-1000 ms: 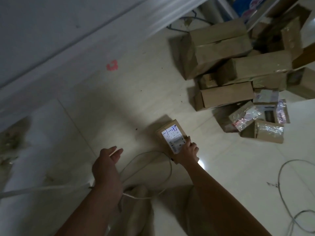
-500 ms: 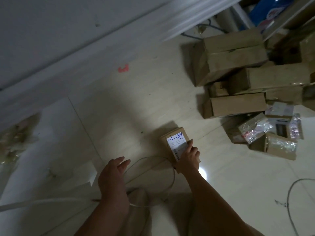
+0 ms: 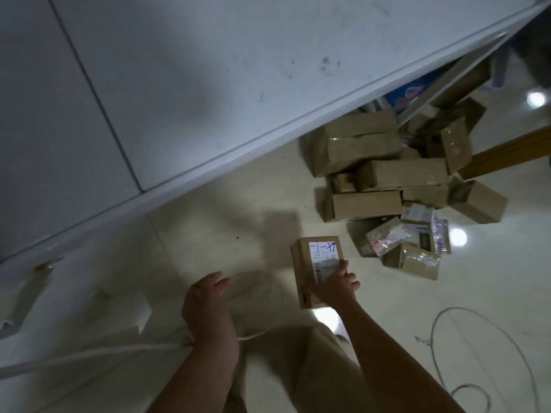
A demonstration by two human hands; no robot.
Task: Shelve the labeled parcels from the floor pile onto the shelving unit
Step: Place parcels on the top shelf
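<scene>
The right hand (image 3: pixel 335 286) is gripping the labeled parcel (image 3: pixel 310 263) at its near end, fingers (image 3: pixel 343 265) curling over the white label. The parcel is lying low over the floor (image 3: pixel 208 234), apart from the pile (image 3: pixel 387 180). The left hand (image 3: pixel 205 302) is hovering beside it, fingers relaxed, holding nothing.

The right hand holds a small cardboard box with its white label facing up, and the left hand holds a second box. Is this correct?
Not quite: in the head view the left hand holds nothing and is open. The right hand does hold the small cardboard box with its white label facing up.
</scene>
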